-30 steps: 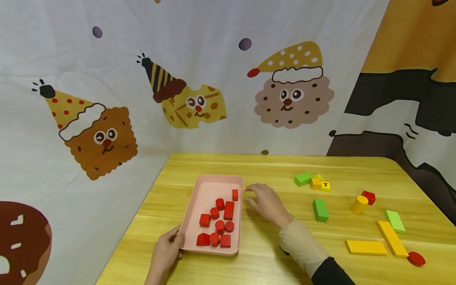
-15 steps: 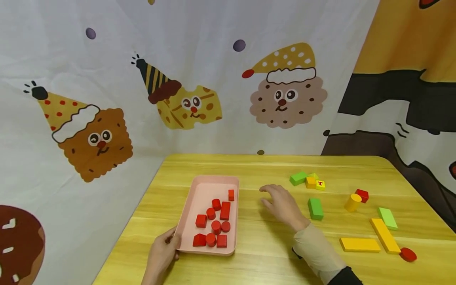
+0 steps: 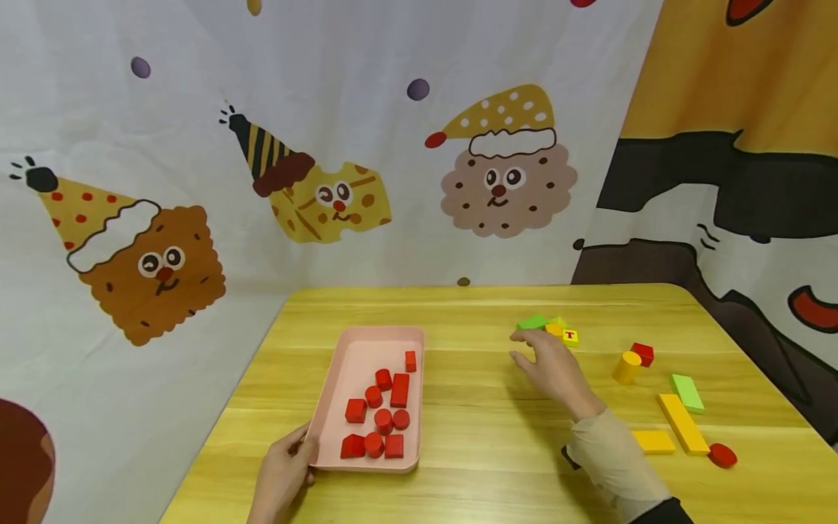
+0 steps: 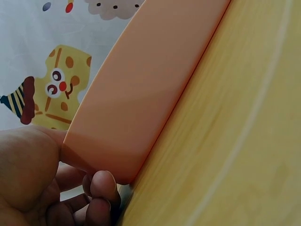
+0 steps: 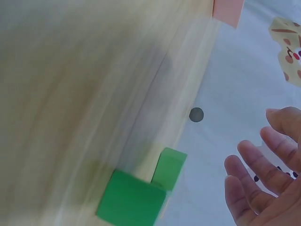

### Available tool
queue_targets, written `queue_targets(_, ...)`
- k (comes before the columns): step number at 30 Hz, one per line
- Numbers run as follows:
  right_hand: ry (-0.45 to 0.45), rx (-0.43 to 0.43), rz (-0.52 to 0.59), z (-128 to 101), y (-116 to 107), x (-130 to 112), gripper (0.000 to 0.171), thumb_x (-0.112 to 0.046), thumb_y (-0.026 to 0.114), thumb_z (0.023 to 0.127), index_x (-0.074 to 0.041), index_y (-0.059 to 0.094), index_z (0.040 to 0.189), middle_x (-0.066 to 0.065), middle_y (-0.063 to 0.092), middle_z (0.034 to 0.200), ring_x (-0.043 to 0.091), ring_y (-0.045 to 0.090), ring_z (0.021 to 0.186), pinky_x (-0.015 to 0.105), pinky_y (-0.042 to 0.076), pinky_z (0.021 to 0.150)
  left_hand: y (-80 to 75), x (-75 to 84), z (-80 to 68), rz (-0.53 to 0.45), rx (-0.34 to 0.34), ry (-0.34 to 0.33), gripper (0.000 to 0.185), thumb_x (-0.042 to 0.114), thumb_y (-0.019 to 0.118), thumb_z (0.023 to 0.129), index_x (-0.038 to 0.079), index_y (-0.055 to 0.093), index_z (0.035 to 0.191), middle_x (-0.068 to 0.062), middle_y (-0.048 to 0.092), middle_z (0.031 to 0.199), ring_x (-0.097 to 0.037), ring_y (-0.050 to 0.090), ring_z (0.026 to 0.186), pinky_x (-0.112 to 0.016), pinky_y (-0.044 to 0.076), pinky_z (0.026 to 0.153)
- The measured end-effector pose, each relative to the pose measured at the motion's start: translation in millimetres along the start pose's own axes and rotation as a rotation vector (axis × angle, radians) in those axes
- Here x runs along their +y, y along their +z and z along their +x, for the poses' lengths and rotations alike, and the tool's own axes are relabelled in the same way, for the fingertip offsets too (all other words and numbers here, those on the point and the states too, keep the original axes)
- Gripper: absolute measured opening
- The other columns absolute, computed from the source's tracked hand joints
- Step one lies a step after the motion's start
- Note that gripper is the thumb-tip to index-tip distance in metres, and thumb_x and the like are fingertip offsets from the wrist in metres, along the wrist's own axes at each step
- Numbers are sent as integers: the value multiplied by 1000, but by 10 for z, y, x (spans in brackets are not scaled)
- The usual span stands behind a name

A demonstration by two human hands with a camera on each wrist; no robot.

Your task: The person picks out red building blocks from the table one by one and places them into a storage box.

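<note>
My left hand [image 3: 281,473] grips the near corner of a pink tray [image 3: 353,348] holding red blocks [image 3: 380,411] on the desk [image 3: 471,437]. My right hand [image 3: 553,371] hovers, fingers relaxed, near green blocks [image 5: 141,193].

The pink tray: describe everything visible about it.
The shallow pink rectangular plastic tray has rounded corners and a low rim. It lies flat on the yellow wooden table, left of centre. Small red wooden blocks sit inside, mostly toward its near end. The left hand grips its near left corner.
</note>
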State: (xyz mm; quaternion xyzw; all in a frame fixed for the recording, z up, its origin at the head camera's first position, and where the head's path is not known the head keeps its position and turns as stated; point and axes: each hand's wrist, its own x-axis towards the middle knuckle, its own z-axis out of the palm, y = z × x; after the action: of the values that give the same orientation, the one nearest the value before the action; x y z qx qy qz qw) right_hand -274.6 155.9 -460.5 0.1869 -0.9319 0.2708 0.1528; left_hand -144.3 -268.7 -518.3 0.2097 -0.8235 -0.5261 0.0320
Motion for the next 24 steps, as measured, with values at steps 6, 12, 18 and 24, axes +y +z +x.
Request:
queue_targets(6,16,-9,1,-113,-68,70,30,-14,71,89,-2,66,116,15,63,116,34,59,103,50,51,81,-11,-18,-5,5,7,5,43,17,55,96,-2,54,135,-10,58,82,-18,53,52,-29,49,44)
queue_targets(12,29,8,-36,-215,-178,193,29,-14,71,89,-3,66,116,14,64,115,33,61,100,50,52,79,0,-14,-3,-6,4,25,43,17,55,96,-2,56,134,-9,58,79,-17,53,51,-29,49,44)
queue_targets(18,79,20,-33,-328,-370,357,32,-12,69,90,1,64,119,20,62,117,38,59,101,54,49,83,-3,-28,2,25,3,24,44,20,55,97,-2,55,135,-9,57,79,-18,54,52,-29,49,45)
queue_targets(24,134,43,-34,-456,-569,496,34,-14,68,91,0,63,121,22,59,121,40,57,101,57,48,80,-6,-39,10,30,0,27,44,19,55,97,-3,54,135,-9,56,79,-18,54,52,-29,50,45)
